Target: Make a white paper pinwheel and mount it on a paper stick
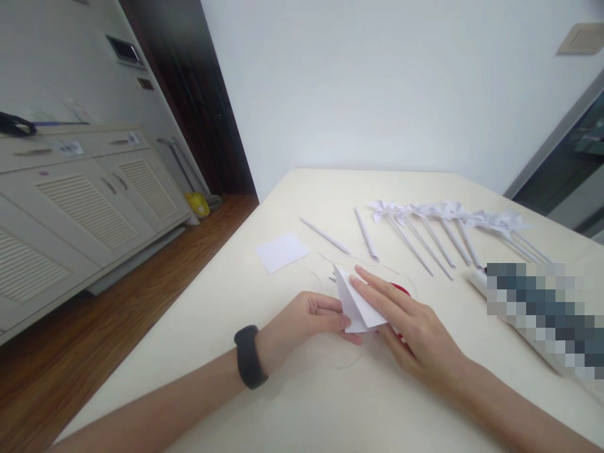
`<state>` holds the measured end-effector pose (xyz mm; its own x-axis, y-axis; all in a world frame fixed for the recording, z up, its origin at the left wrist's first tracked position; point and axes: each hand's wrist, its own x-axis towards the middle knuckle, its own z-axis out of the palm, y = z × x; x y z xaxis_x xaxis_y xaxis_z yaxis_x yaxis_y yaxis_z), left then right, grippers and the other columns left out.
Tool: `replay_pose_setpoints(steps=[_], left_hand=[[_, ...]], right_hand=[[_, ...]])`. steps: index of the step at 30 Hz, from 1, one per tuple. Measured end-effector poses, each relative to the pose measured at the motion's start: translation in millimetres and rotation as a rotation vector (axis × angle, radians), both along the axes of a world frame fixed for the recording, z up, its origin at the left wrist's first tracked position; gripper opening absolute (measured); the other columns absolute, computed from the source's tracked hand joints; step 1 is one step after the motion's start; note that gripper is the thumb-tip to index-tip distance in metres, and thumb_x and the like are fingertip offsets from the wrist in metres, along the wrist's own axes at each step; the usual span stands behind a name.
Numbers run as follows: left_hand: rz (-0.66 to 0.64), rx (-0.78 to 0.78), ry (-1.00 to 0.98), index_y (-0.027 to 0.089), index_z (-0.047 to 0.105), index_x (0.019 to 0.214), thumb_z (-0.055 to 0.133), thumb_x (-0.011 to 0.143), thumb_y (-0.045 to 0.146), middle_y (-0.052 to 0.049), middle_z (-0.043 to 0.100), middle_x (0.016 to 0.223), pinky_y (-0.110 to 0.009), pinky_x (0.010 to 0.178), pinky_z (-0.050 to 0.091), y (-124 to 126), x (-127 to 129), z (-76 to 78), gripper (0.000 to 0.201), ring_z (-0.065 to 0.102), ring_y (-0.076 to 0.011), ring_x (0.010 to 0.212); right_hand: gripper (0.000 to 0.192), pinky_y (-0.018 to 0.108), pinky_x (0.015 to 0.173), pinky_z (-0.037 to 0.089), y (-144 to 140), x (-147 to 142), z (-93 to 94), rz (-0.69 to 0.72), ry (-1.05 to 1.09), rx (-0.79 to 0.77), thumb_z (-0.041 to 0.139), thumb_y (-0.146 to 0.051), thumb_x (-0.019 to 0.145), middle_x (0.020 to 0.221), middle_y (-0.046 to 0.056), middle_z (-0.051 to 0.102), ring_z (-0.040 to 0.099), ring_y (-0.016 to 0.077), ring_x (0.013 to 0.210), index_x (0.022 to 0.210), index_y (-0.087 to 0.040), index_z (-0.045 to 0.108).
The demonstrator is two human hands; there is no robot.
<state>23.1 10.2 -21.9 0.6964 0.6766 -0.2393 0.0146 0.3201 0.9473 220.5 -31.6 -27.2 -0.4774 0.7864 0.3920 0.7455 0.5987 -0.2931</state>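
Between my two hands is a sheet of white paper (361, 308), partly folded along a diagonal and held just over the table. My left hand (314, 318), with a black band on its wrist, pinches the paper's lower left edge between thumb and fingers. My right hand (410, 321) grips the right side, its fingers lying over the raised flap and its thumb underneath. Red-handled scissors (402, 289) lie behind the paper, mostly hidden by it and my right hand. Thin wire-like strands curve on the table around them.
A flat paper square (283, 251) lies at the left on the white table (226, 289). Two rolled paper sticks (365, 234) lie further back. Several paper pinwheels (425, 217) on sticks are lined up at the right, near a blurred-out long object (542, 321).
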Motion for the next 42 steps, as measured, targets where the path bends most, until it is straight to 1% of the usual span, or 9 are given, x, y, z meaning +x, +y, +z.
replay_pose_setpoints(steps=[5, 10, 14, 17, 20, 23, 28, 34, 42], left_hand=[[0.023, -0.04, -0.034, 0.014, 0.068, 0.088, 0.058, 0.073, 0.019, -0.006, 0.07, 0.082, -0.031, 0.074, 0.046, -2, 0, -0.5, 0.018, 0.064, -0.0209, 0.078], [0.016, -0.077, -0.033, 0.012, 0.068, 0.079, 0.058, 0.073, 0.016, -0.005, 0.069, 0.072, -0.032, 0.07, 0.047, -1, -2, -1.6, 0.012, 0.064, -0.0201, 0.071], [-0.004, -0.095, -0.036, 0.012, 0.067, 0.08, 0.057, 0.074, 0.018, -0.005, 0.069, 0.076, -0.031, 0.076, 0.045, -2, -1, -0.5, 0.013, 0.064, -0.0199, 0.078], [-0.026, -0.105, -0.028, 0.012, 0.066, 0.081, 0.059, 0.074, 0.02, -0.006, 0.069, 0.075, -0.03, 0.077, 0.045, -3, -2, -0.1, 0.013, 0.064, -0.0207, 0.081], [-0.04, -0.094, -0.009, 0.012, 0.066, 0.083, 0.061, 0.073, 0.024, -0.005, 0.069, 0.075, -0.029, 0.075, 0.045, -4, -3, -1.1, 0.016, 0.064, -0.0216, 0.082], [-0.042, -0.053, 0.009, 0.012, 0.064, 0.076, 0.062, 0.072, 0.027, -0.004, 0.069, 0.075, -0.029, 0.073, 0.046, -4, -3, -2.4, 0.016, 0.064, -0.0222, 0.082], [-0.046, 0.012, 0.05, 0.013, 0.063, 0.077, 0.061, 0.073, 0.031, -0.005, 0.069, 0.081, -0.029, 0.074, 0.045, -4, -2, -1.2, 0.018, 0.063, -0.023, 0.085], [-0.018, 0.116, 0.138, 0.014, 0.065, 0.081, 0.061, 0.073, 0.033, -0.005, 0.07, 0.079, -0.025, 0.066, 0.046, -3, -1, -2.7, 0.021, 0.064, -0.0197, 0.076], [0.022, 0.192, 0.185, 0.012, 0.063, 0.082, 0.056, 0.077, 0.034, -0.008, 0.07, 0.084, -0.031, 0.075, 0.046, -1, 0, -5.7, 0.024, 0.064, -0.0232, 0.083]], right_hand=[[0.056, 0.034, 0.09, 0.042, -2, -7, 0.9, -0.031, -0.208, -0.02, 0.036, -0.023, 0.085, 0.147, 0.0, 0.009, 0.027, 0.0183, 0.127, 0.139, -0.022, 0.018], [0.055, 0.037, 0.097, 0.036, -1, -7, -0.8, 0.017, -0.25, -0.018, 0.034, -0.036, 0.088, 0.147, 0.003, 0.007, 0.024, 0.0208, 0.128, 0.138, -0.017, 0.02], [0.047, 0.034, 0.1, 0.034, 2, -2, -2.1, 0.073, -0.144, -0.08, 0.027, -0.031, 0.091, 0.146, 0.001, 0.014, 0.027, 0.0176, 0.128, 0.137, -0.021, 0.024], [0.043, 0.03, 0.102, 0.031, 3, 0, -1.8, 0.047, 0.019, -0.129, 0.027, -0.028, 0.092, 0.143, -0.002, 0.026, 0.031, 0.0144, 0.125, 0.135, -0.024, 0.03], [0.04, 0.027, 0.101, 0.032, 4, -2, 0.3, -0.008, 0.153, -0.176, 0.035, -0.027, 0.09, 0.136, -0.003, 0.038, 0.036, 0.0125, 0.122, 0.13, -0.027, 0.037], [0.04, 0.026, 0.098, 0.035, 3, -6, 2.7, -0.041, 0.225, -0.228, 0.045, -0.027, 0.086, 0.13, -0.003, 0.044, 0.04, 0.0132, 0.118, 0.125, -0.029, 0.041], [0.04, 0.029, 0.095, 0.037, 3, -8, 4.7, -0.043, 0.266, -0.215, 0.049, -0.022, 0.083, 0.125, -0.001, 0.045, 0.044, 0.0154, 0.113, 0.122, -0.028, 0.043], [0.053, 0.03, 0.088, 0.043, 2, -14, 0.0, -0.087, 0.237, -0.128, 0.051, -0.015, 0.078, 0.124, 0.005, 0.042, 0.044, 0.018, 0.109, 0.127, -0.023, 0.032], [0.054, 0.032, 0.087, 0.043, -1, -16, -3.8, -0.059, 0.188, -0.084, 0.048, -0.017, 0.08, 0.128, 0.008, 0.038, 0.038, 0.0196, 0.114, 0.129, -0.02, 0.028]])
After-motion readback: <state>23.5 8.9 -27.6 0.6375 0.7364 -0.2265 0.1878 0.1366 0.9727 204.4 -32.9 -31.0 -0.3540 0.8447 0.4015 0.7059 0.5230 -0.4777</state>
